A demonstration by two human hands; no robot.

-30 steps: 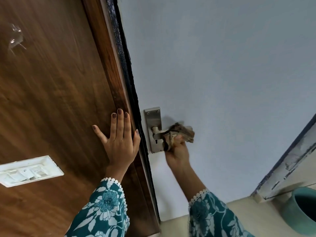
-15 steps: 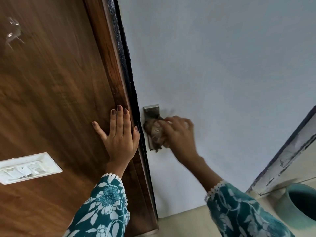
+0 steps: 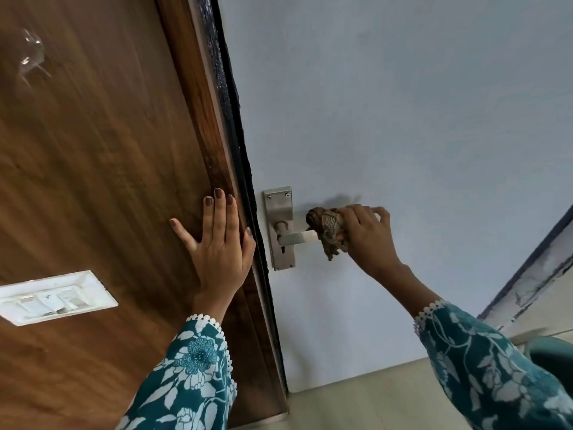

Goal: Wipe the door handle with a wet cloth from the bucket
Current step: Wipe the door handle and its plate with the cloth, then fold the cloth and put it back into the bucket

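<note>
The handle [image 3: 299,237] sits on its steel plate [image 3: 279,228] at the door's [image 3: 403,119] left edge, about mid-height in my view, and my cloth [image 3: 325,232] is bunched round its outer end, so the wipe is under way, not finished, I judge. The bare stretch of lever between cloth and plate shows clean metal, but I can't tell whether it is wet, and the plate, keyhole and the lever's underside look like they are left to do. My right hand [image 3: 366,234] is closed on the cloth, fingers curled over the top. My left hand [image 3: 218,243] lies flat and spread on the brown panel [image 3: 93,150] just beside the frame, holding nothing. The bucket [image 3: 550,352] shows only as 1 teal rim at the lower right, well apart from the handle, ready for a rinse
</note>
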